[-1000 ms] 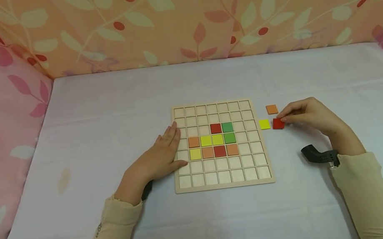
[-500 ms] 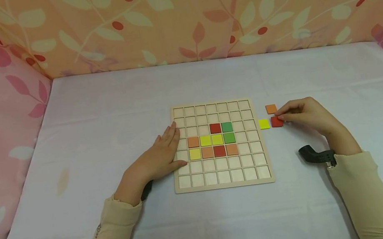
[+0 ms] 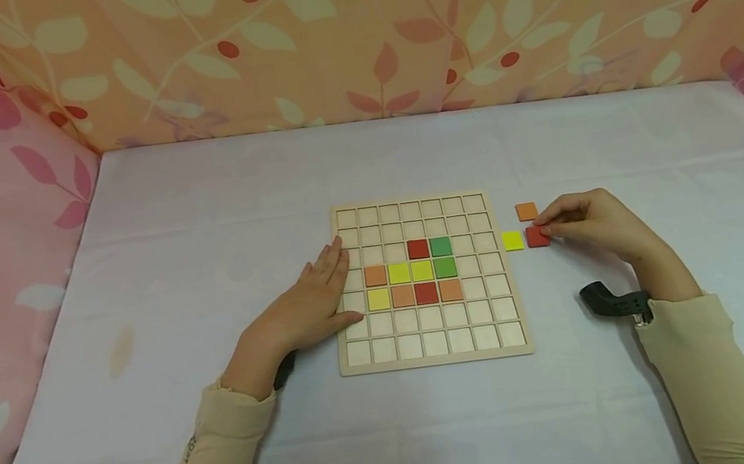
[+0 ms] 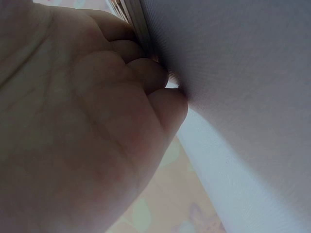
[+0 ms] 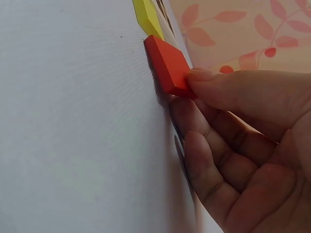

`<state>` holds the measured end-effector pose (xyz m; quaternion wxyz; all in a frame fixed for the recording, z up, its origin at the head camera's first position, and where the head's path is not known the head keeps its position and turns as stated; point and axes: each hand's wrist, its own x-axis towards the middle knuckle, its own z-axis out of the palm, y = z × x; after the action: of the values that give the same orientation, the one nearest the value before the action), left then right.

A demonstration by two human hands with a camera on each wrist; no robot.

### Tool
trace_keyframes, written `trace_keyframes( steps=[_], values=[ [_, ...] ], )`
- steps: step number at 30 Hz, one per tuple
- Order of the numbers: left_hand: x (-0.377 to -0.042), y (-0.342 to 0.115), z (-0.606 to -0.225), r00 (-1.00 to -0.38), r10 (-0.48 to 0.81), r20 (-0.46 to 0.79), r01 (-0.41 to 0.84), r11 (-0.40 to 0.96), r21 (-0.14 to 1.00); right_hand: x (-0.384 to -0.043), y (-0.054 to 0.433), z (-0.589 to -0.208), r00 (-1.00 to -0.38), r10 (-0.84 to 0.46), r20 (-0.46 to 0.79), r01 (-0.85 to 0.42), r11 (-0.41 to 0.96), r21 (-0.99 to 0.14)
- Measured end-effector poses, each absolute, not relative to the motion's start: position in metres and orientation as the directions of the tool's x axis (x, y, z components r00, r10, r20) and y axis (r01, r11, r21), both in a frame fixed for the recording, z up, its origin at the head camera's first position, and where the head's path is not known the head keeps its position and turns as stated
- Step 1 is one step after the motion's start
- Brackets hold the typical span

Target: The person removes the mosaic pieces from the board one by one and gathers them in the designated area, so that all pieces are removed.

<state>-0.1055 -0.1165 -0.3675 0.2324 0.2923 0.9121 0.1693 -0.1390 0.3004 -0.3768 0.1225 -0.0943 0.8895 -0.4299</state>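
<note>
A wooden grid board (image 3: 438,364) lies on the white table, with several red, green, yellow and orange square tiles set in its middle cells. Over its left edge rests my left hand (image 3: 306,304), fingers extended and thumb on the frame; the left wrist view shows the palm and fingers against the board's side. Right of the board, my right hand (image 3: 595,223) pinches a red tile (image 5: 167,68) at its edge, thumb on it and fingers curled beside it. That tile lies on or just at the cloth. Beside it is a yellow tile (image 3: 512,241), and an orange tile (image 3: 527,212) sits just behind.
White cloth (image 3: 223,183) covers the table around the board. Leaf-patterned curtains (image 3: 339,32) stand at the back and both sides. A black wrist mount (image 3: 613,302) sticks out from the right sleeve, low over the table.
The red tile has shifted slightly away from me and to the left, straightening beside the yellow tile, with my right hand moving along. My left hand stays put.
</note>
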Motion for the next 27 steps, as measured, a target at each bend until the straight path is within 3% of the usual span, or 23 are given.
trace_keyframes(
  steps=[27],
  values=[
    [-0.1067,-0.1169,-0.3713,-0.726,0.61,-0.317,0.456,0.772,0.443,-0.1391,0.305,-0.3763,-0.953,-0.235,-0.191,0.003,0.624,-0.782]
  ],
)
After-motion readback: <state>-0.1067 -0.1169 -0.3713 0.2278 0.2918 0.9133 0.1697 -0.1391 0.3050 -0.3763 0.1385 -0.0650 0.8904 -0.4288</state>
